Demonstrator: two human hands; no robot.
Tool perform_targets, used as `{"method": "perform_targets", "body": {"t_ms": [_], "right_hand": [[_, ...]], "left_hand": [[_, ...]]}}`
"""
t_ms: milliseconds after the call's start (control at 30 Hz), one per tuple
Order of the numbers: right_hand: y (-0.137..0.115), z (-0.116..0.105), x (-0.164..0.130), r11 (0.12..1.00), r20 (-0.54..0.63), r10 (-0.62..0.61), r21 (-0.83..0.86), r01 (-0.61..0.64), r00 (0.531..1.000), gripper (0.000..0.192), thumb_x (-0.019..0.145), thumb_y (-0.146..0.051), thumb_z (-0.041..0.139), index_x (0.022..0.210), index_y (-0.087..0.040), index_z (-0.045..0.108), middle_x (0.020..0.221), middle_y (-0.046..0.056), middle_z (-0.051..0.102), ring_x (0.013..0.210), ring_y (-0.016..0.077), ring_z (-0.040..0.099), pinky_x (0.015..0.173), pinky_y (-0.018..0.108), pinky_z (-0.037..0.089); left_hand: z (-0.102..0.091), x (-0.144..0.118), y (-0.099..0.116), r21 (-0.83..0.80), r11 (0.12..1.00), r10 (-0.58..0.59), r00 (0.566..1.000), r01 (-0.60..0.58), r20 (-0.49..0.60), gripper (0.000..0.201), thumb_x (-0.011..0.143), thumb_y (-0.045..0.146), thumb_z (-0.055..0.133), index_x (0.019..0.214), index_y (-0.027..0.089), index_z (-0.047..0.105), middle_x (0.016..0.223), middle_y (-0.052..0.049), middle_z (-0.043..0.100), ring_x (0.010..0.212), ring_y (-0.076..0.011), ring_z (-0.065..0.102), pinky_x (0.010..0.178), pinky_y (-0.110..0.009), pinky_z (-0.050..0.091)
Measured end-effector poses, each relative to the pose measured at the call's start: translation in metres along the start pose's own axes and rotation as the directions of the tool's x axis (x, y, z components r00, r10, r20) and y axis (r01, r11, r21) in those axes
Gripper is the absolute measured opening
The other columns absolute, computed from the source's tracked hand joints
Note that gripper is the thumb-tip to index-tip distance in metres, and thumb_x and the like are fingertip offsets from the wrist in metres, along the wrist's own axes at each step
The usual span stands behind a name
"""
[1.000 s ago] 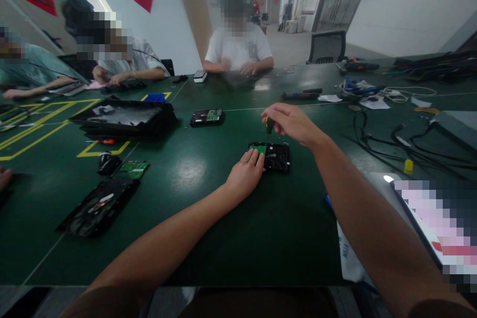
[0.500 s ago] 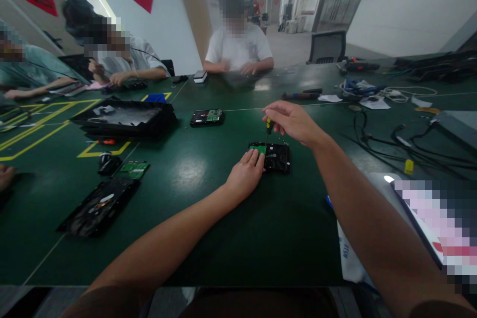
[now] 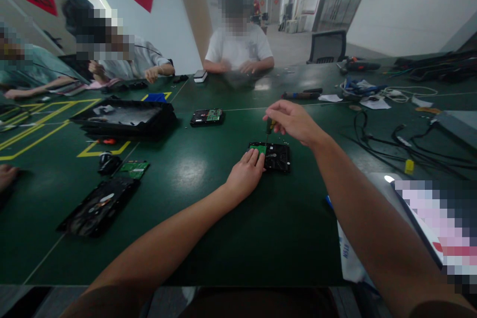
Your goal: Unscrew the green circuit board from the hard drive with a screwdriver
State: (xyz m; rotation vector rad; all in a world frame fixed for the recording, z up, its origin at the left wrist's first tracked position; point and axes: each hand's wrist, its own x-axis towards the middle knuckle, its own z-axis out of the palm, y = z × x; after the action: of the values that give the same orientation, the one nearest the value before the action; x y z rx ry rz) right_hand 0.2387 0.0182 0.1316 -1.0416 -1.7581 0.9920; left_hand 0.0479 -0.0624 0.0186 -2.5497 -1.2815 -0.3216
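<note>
- Looking down over both forearms, I see the hard drive lying flat on the green worktop, just ahead of me and slightly right of centre, its long axis running left to right.
- My left hand rests on its near left corner, fingers laid together and pressed flat over the green circuit board.
- My right hand hovers directly above the drive, fingers pinching the yellow-and-black handle of a small screwdriver.
- That shaft stands close to upright, tip down toward the drive's far left edge (whether it sits in a screw I cannot tell).
- So the right hand is above the drive, the left beside it.
</note>
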Motion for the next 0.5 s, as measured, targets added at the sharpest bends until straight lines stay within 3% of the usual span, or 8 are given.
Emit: {"method": "perform_targets", "body": {"t_ms": [167,300,500], "right_hand": [[0.0003,0.0007,0.0010,1.000,0.016,0.002,0.027,-0.003,1.000,0.035,0.100,-0.054,0.056,0.108,-0.023,0.071,0.102,0.007,0.074,0.063,0.0116,0.059,0.050,0.026,0.044],[0.0023,-0.0011,0.0017,1.000,0.011,-0.006,-0.005,0.007,1.000,0.029,0.100,-0.048,0.060,0.110,-0.024,0.072,0.095,0.005,0.071,0.063,0.0123,0.058,0.050,0.027,0.042],[0.0023,-0.0015,0.0006,0.998,-0.036,-0.019,-0.066,0.017,0.999,0.025,0.094,-0.046,0.068,0.093,-0.022,0.070,0.084,0.004,0.068,0.063,0.0121,0.056,0.052,0.027,0.040]], "left_hand": [[0.0007,0.0002,0.0001,-0.002,1.000,0.003,1.000,-0.003,-0.014,0.044,0.106,0.029,0.053,0.144,0.006,0.056,0.147,-0.023,0.058,0.143,-0.0312,0.051,0.117,-0.044,0.046],[0.0009,-0.0001,-0.0001,0.001,1.000,0.011,1.000,-0.011,-0.026,0.043,0.106,0.029,0.052,0.143,0.006,0.056,0.147,-0.022,0.058,0.143,-0.0311,0.051,0.117,-0.044,0.046],[0.0007,-0.0003,-0.0002,0.000,1.000,0.008,1.000,-0.008,-0.011,0.045,0.106,0.029,0.052,0.144,0.005,0.055,0.148,-0.023,0.057,0.143,-0.0327,0.051,0.116,-0.044,0.047]]}}
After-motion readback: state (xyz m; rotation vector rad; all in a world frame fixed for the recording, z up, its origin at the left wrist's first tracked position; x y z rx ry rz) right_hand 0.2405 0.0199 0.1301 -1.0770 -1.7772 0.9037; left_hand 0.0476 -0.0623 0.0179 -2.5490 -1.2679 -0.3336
